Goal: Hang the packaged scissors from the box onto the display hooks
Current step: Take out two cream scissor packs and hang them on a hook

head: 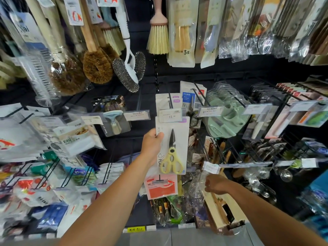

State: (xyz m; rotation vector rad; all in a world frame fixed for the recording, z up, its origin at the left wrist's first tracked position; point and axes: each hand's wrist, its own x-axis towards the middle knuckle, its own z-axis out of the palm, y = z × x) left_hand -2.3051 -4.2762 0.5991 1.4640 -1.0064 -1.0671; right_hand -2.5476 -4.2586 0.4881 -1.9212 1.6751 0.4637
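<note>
The left hand (152,141) holds a packaged pair of scissors (171,151) up against the display, its fingers (159,135) closed on the left edge of the white card near the top. Gripping by the side edge keeps the top of the card free, likely so its hanging hole can be lined up with the hook (171,101) just above. The card's top edge sits right behind the price tag (170,115) at the hook's near end, so the pack seems to be at the point of being threaded on; whether the hole has caught the hook cannot be told. More white cards (164,102) already hang farther back on the same hook, which suggests this is the right spot.

The scissors themselves, black blades up and yellow handles down, lie to the right of the gripping fingers and are not touched by them.

The right hand (215,183) is lower and to the right, well apart from the pack, its fingers curled around crinkled clear wrapping (197,188) beside a pale box (220,208) on the near right. It probably steadies the wrapping or reaches for the next pack
</note>
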